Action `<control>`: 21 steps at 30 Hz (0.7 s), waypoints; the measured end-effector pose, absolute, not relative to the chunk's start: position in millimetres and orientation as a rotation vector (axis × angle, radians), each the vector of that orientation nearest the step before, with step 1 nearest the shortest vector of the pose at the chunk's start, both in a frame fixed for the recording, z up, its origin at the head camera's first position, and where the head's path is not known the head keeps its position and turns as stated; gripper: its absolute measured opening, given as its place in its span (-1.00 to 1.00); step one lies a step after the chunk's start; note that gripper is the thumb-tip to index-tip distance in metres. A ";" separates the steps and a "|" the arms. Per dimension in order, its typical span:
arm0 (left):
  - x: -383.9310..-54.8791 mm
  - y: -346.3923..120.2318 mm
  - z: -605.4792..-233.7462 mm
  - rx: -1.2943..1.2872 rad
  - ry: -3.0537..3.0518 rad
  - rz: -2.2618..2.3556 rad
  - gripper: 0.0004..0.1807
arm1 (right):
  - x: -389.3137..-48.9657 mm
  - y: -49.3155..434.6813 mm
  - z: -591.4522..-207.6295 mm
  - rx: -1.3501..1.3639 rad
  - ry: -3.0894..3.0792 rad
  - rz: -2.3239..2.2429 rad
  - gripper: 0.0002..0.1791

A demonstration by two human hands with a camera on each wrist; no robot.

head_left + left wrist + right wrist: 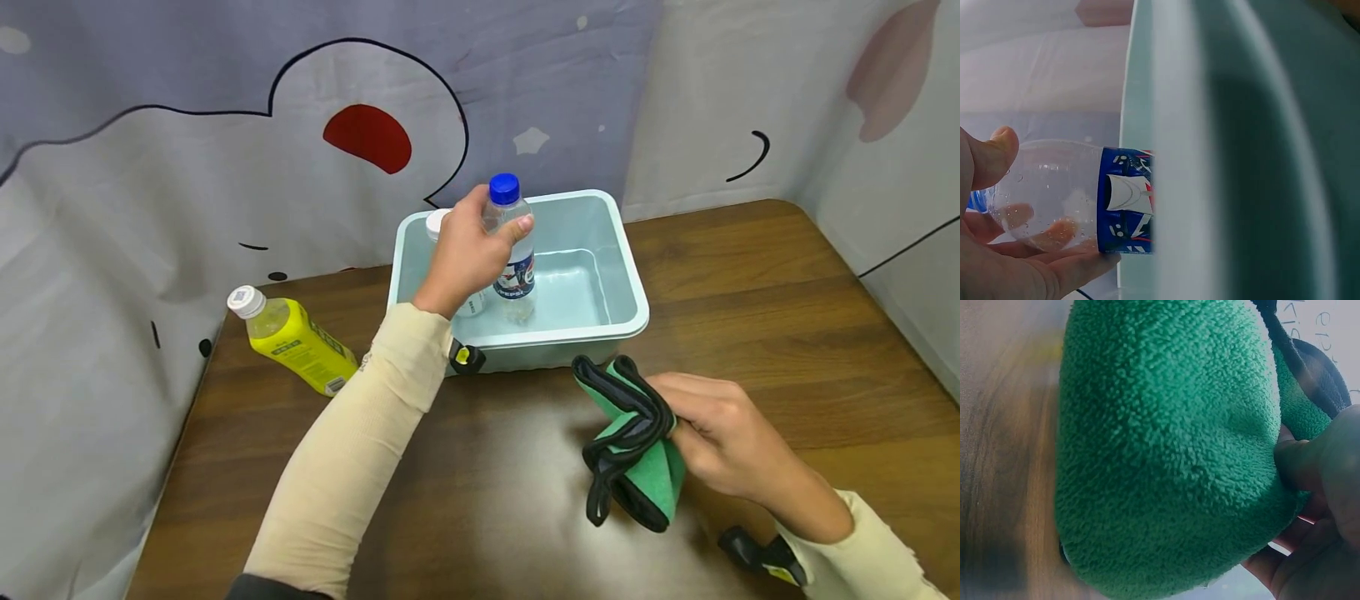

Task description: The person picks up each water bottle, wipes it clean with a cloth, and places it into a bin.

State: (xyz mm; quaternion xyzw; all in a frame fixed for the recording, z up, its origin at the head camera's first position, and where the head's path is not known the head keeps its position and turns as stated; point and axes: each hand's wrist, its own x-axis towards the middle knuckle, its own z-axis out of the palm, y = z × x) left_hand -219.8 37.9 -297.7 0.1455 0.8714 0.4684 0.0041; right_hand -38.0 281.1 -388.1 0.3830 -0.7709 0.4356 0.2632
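Observation:
My left hand [474, 248] grips a clear Pepsi bottle [516, 279] with a blue cap around its upper part, inside a pale blue-green plastic basin [633, 296]. In the left wrist view, thumb and fingers wrap the bottle [1054, 187], and the basin's rim hides its lower end. Beside it in the basin stands a white-capped bottle [437, 222], mostly covered by the hand. Over the table at the right, my right hand [723, 429] holds a folded green cloth [656, 475] with black edging. The right wrist view shows the cloth [1172, 450] pinched between thumb and fingers.
A yellow bottle [303, 346] with a white cap lies tilted on the wooden table [525, 492], left of the basin. Behind the table hangs a patterned curtain [225, 183], close to the basin's back rim. The table's right edge runs along the curtain.

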 end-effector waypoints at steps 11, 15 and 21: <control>-218.1 39.6 -310.5 0.387 2.695 1.460 -0.44 | -33.2 280.3 -391.5 1.018 -2.111 1.178 -0.44; -218.9 39.6 -312.4 0.364 2.659 1.491 -0.42 | -32.2 280.4 -392.8 1.012 -2.120 1.179 -0.43; -220.9 39.2 -309.8 0.329 2.623 1.537 -0.39 | -32.0 281.0 -395.9 1.004 -2.123 1.173 -0.42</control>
